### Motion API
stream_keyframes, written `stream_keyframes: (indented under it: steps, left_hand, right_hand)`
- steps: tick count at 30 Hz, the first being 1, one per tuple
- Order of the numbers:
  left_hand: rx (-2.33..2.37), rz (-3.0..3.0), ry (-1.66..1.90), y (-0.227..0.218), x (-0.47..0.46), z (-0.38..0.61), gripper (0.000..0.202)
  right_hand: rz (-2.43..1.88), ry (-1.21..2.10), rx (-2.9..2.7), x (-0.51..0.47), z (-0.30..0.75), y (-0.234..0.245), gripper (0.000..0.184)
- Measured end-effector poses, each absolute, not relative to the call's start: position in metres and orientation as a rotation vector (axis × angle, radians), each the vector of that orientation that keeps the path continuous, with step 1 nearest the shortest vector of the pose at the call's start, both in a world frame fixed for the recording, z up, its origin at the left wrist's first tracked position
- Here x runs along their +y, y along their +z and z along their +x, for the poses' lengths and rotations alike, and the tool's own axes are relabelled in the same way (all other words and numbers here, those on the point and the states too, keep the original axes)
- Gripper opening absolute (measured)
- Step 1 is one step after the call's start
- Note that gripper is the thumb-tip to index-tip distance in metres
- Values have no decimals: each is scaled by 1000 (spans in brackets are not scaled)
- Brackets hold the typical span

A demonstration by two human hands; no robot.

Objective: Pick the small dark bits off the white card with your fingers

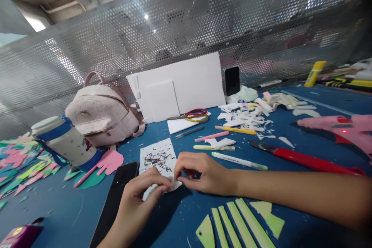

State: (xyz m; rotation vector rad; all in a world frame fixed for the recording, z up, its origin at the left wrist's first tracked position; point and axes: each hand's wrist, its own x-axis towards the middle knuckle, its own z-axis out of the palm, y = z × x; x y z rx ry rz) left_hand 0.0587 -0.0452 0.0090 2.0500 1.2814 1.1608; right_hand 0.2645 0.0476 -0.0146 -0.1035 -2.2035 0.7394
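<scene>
My left hand (142, 197) and my right hand (203, 172) meet over the blue table (72, 209), both pinching a small crumpled white scrap (174, 184) between their fingertips. The scrap lies at the near edge of a white sheet (158, 157) sprinkled with tiny coloured glitter bits. A black phone (116, 193) lies just left of my left hand. Several light green foam strips (238, 223) lie in front of my right forearm.
A pink backpack (103, 112) and a white-and-blue bottle (64, 141) stand at the left, with coloured foam cut-outs (23, 162) beside them. White foam boards (180, 87) lean at the back. Scissors (193, 115), pens (213, 148), a red utility knife (302, 159) and a pink glue gun (340, 126) lie right.
</scene>
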Motion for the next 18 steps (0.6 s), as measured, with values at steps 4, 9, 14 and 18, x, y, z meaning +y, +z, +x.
stream_keyframes:
  steps: [4,9,14,18]
  left_hand:
    - [1416,1987,1171,6,-40,53,16]
    - [1472,1975,1179,3,-37,50,15]
    - [1541,2018,1075,4,-24,46,13]
    - [1579,2126,982,8,-1,39,15]
  right_hand:
    - [-167,793,-2165,47,266,-13,4]
    - [-323,866,-2046,50,264,-11,9]
    - [-463,941,-1951,57,261,-12,11]
    - [-473,957,-1928,59,261,-14,13]
